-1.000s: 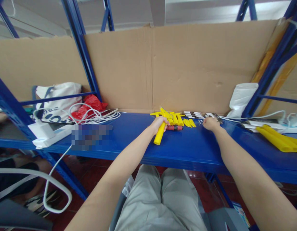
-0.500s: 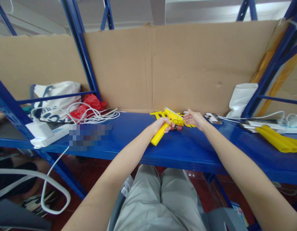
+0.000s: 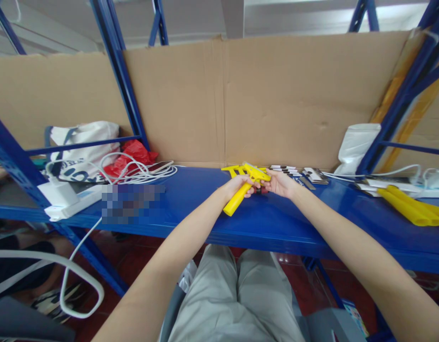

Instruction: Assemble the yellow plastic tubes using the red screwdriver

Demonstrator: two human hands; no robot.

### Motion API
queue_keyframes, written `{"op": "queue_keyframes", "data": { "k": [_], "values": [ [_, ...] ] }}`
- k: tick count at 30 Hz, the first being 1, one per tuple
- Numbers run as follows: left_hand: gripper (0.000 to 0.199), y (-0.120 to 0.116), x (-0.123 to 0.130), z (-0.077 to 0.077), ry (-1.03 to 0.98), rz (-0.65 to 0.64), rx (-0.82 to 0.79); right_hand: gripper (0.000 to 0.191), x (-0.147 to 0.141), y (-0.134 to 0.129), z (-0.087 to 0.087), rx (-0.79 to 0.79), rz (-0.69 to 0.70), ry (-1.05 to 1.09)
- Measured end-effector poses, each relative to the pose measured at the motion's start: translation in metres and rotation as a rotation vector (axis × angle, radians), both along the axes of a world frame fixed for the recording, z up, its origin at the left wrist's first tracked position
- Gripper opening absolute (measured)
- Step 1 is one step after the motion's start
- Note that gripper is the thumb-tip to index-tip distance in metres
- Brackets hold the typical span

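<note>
A yellow tool (image 3: 237, 199) with a thick tubular handle and a wider head is held above the blue shelf (image 3: 194, 190). My left hand (image 3: 242, 184) wraps round it where the handle meets the head, the handle pointing down toward me. At the right end of the head, the fingers of my right hand (image 3: 278, 183) are closed on its edge. Behind my left hand lie flat yellow pieces (image 3: 235, 170). A dark red object (image 3: 261, 189) shows partly beneath the tool.
Black-and-white packets (image 3: 314, 175) lie right of my right hand. Yellow tubes (image 3: 409, 206) rest at far right. White cables (image 3: 144, 173), a red bag (image 3: 135, 153) and a power strip (image 3: 86, 199) are at left. Cardboard (image 3: 276, 99) stands behind.
My right hand has moved left and closed on the tool's head; its fingers were spread before. The yellow pieces that lay by its fingers no longer show there. My left hand keeps its hold.
</note>
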State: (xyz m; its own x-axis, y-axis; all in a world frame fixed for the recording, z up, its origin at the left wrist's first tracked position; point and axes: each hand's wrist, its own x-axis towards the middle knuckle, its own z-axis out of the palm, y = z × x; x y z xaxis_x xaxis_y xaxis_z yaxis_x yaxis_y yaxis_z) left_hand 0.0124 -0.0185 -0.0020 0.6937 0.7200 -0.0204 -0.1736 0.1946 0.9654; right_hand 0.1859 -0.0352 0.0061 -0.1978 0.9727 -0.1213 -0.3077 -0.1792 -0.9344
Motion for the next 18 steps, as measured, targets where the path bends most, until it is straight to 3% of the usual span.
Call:
{"op": "queue_keyframes", "data": {
  "k": [5,11,18],
  "values": [
    [0.026,-0.001,0.002,0.0,0.0,0.035,-0.002,0.029,-0.004,-0.004,0.003,-0.006,-0.005,-0.001],
    [0.037,-0.005,0.0,0.004,-0.042,0.082,-0.041,0.032,-0.003,-0.003,0.003,-0.015,-0.006,-0.002],
    [0.03,-0.001,-0.002,0.007,-0.118,0.238,-0.116,0.039,0.015,0.003,0.008,0.001,-0.167,0.003]
  ]
}}
